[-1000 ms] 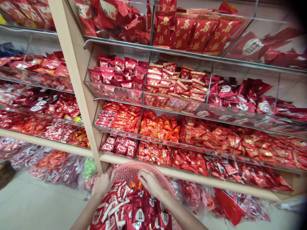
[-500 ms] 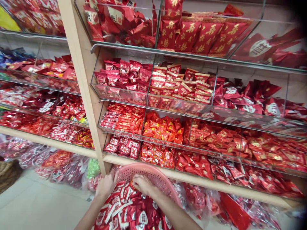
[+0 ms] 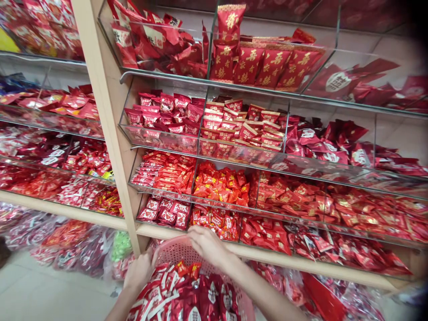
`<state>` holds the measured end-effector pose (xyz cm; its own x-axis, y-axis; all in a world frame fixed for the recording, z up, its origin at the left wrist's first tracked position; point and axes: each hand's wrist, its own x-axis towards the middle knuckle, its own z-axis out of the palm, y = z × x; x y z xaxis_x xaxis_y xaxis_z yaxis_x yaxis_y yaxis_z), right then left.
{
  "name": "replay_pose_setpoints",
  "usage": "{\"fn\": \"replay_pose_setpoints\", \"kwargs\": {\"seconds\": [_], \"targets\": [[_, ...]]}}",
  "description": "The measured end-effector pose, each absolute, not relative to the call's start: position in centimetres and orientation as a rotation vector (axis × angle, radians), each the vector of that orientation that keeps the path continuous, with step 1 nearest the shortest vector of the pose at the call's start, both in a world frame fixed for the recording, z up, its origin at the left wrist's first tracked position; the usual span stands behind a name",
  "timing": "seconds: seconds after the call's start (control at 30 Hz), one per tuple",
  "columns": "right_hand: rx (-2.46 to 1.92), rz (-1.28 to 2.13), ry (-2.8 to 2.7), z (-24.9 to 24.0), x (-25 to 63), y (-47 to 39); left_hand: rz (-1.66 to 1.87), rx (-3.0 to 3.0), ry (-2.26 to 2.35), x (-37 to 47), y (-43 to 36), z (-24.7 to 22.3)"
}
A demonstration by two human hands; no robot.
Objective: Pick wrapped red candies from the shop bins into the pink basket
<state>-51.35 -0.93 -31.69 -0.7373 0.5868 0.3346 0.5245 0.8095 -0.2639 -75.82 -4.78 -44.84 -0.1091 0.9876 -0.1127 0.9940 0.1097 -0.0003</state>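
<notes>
A pink perforated plastic basket [image 3: 174, 248] stands at the bottom centre, heaped with red and white wrapped sweets [image 3: 187, 294]. My left hand [image 3: 141, 268] is closed round its left rim. Past the far rim, my right hand [image 3: 207, 245] hovers by the front of the lowest shelf, its fingers loosely bent and nothing visible in them. Just beyond those fingers is a compartment of bright red sweets [image 3: 217, 221]. Two small orange-red packets [image 3: 188, 269] lie on top of the heap near the basket's far wall.
Glass-fronted shelves [image 3: 234, 160] hold many red packets in divided compartments. A pale wooden upright [image 3: 106, 116] parts them from the left-hand shelves. Clear bags of sweets [image 3: 70, 245] lie on the floor beneath, with a red flat piece [image 3: 323, 296] at the lower right.
My right hand has risen out of the basket towards the lowest shelf. Orange-red packets now show where it was. My left hand stays on the rim, and the view has shifted slightly.
</notes>
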Motion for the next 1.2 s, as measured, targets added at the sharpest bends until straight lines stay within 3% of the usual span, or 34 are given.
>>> {"fn": "replay_pose_setpoints", "kwargs": {"seconds": [0.23,0.57,0.97,1.2], "targets": [[-0.974,-0.023,-2.079,-22.5,-46.7,3.9,-0.035,1.902,2.300,-75.4,-5.0,-44.1],[-1.262,0.031,-2.034,-22.1,-45.4,8.3,0.005,1.897,2.337,-75.3,-4.9,-43.9],[-1.045,0.299,-1.837,-20.9,-44.8,8.0,-0.050,1.919,2.298,-75.3,-5.1,-43.6],[-0.879,0.470,-1.694,-18.7,-45.3,3.2,-0.054,1.965,2.293,-75.3,-5.1,-43.8]]}}
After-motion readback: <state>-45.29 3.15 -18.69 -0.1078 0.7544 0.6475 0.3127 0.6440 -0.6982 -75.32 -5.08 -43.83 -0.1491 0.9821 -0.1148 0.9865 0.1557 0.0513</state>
